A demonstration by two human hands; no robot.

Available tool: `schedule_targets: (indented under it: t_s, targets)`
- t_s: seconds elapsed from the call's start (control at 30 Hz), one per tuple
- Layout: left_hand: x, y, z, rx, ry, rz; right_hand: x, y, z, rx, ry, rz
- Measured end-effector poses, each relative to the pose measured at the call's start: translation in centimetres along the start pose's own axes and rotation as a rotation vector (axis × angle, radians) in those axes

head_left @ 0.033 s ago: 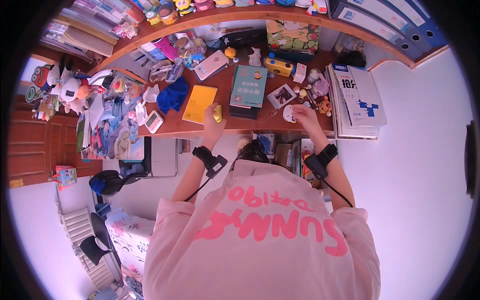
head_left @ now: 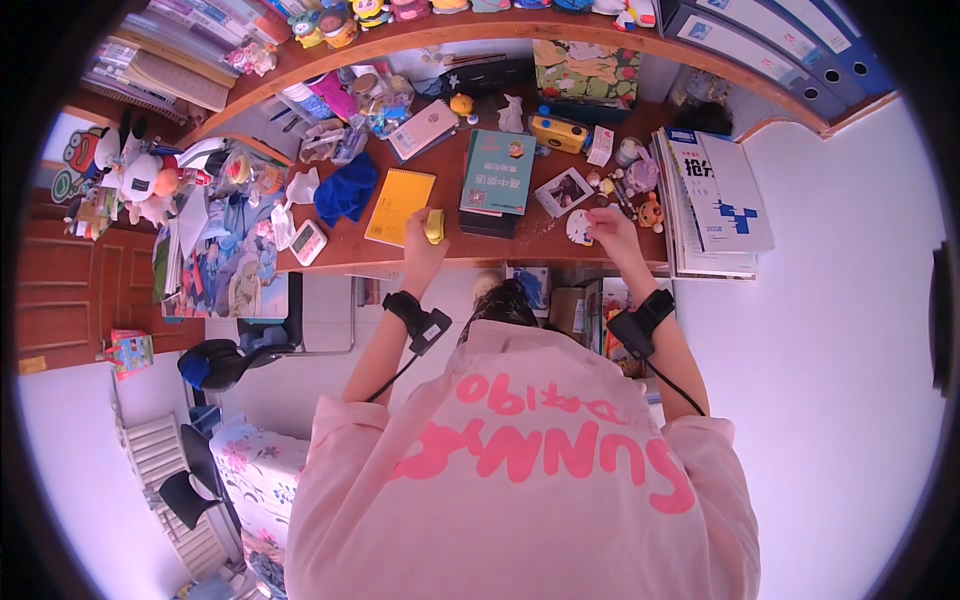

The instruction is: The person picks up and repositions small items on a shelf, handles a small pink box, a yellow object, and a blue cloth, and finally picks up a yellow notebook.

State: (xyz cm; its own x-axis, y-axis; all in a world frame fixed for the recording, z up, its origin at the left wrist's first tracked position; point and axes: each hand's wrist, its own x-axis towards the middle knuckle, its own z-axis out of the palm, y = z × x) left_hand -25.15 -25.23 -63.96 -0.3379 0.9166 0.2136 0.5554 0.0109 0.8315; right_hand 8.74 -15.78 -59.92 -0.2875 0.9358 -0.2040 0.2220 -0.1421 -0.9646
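Observation:
My left hand [head_left: 422,250] is closed around a small, rounded yellow object [head_left: 434,226] at the desk's front edge, beside a yellow spiral notebook [head_left: 400,205]. What kind of object it is, I cannot make out. With fingers pinched, my right hand [head_left: 614,238] grips the edge of a flat white cat-face piece [head_left: 578,227]. Just behind that piece lies an instant photo [head_left: 564,192]. Between my hands a teal book [head_left: 497,172] rests on a dark box [head_left: 486,224].
Small figures [head_left: 650,212] crowd the desk right of my right hand, next to stacked papers [head_left: 725,195]. A yellow toy camera [head_left: 558,133] sits farther back. To the left are a blue cloth [head_left: 346,190] and a white timer [head_left: 307,242]. A shelf [head_left: 480,30] overhangs the desk.
My left hand has shifted very slightly left, and the yellow object in it looks a little turned. My right hand keeps its pinch on the cat-face piece.

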Motion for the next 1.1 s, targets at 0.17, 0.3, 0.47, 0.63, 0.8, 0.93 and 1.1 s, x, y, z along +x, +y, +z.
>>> schedule_targets:
  t_s: [0.17,0.3,0.47,0.63,0.8,0.93,1.1]
  targets:
    - [0.3,-0.3,-1.5,0.328,-0.045,0.049,0.5,3.2,-0.5,-0.539,0.269,-0.37]
    - [1.5,0.1,-2.0,0.405,-0.077,0.169,0.8,3.1,0.8,-0.529,0.206,-0.317]
    - [2.0,0.6,-2.0,0.368,-0.278,0.107,0.9,2.8,2.0,-0.522,0.161,-0.308]
    - [1.3,-0.1,-2.5,0.315,-0.304,0.048,-0.4,0.1,3.0,-0.449,0.027,-0.308]
    - [1.2,2.0,-3.3,0.21,-0.261,0.011,-1.3,-3.3,4.4,-0.293,-0.091,-0.195]
    - [2.2,10.3,-4.8,0.088,-0.435,0.145,-3.7,-11.1,6.0,-0.182,-0.451,-0.258]
    - [6.2,23.0,-5.1,-0.153,-0.628,0.182,-6.5,-22.3,5.9,-0.401,-0.465,-0.743]
